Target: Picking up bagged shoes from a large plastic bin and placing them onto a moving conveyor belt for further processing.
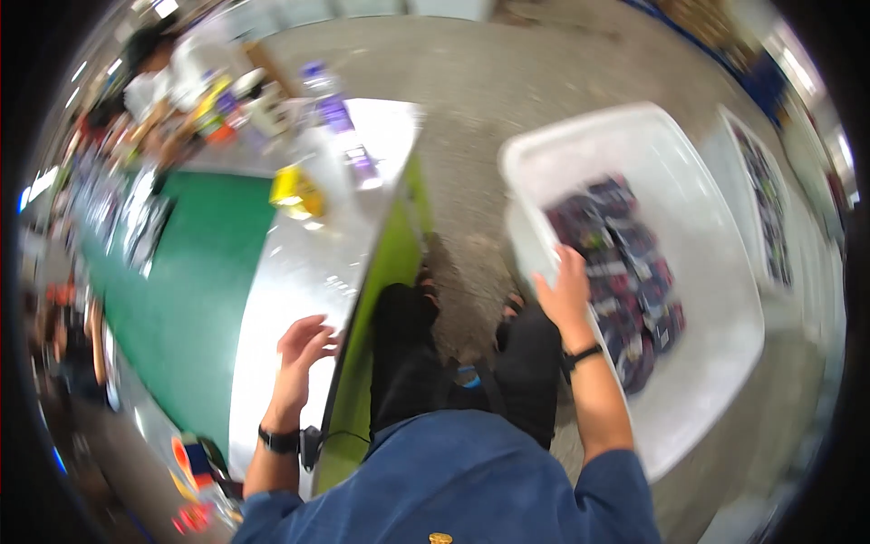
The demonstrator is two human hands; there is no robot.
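Note:
My left hand (306, 346) hovers at the bare metal edge (308, 263) of the work table, its fingers loosely spread with nothing in them. My right hand (567, 295) is at the near-left rim of a large white plastic bin (707, 299), fingers stretched out and holding nothing; whether it touches the rim I cannot tell. Inside the bin, several dark packets (625, 272) with reddish and pale patches lie in a loose pile along the left side. They are too blurred to name.
A green conveyor belt (195, 272) runs along the table. On the metal top are a yellow box (296, 191) and a purple-labelled bottle (337, 118). Another person (168, 77) works at the far left. A second white bin (757, 199) stands right of the first.

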